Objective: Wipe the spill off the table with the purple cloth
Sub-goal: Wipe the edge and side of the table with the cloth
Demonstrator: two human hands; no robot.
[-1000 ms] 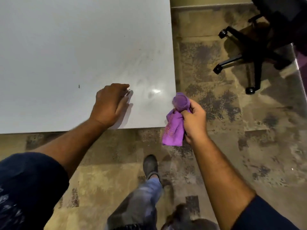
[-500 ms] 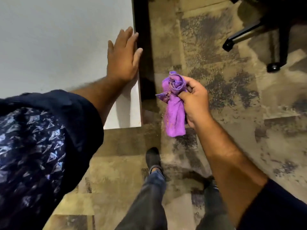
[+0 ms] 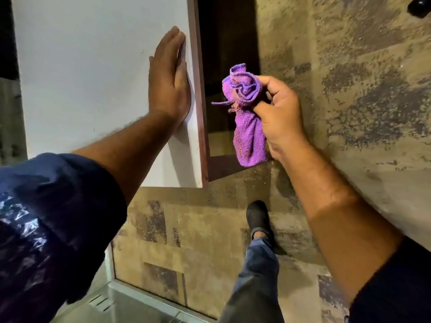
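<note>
Mottled brown carpet tiles (image 3: 349, 66) are filling the floor beside the white bench (image 3: 93, 78). Left hand (image 3: 169, 78) is lying flat, fingers spread open, near the bench's right edge. Right hand (image 3: 277, 117) is gripping the bunched purple cloth (image 3: 245, 117) off the bench, hanging over the floor.

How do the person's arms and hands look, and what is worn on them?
Both hands are bare: no gloves, rings or watch show on the left hand or the right hand. The forearms are uncovered. Each arm has a dark navy sleeve pushed up near the elbow; the left sleeve carries a pale, shiny pattern, while the right sleeve looks plain.
</note>
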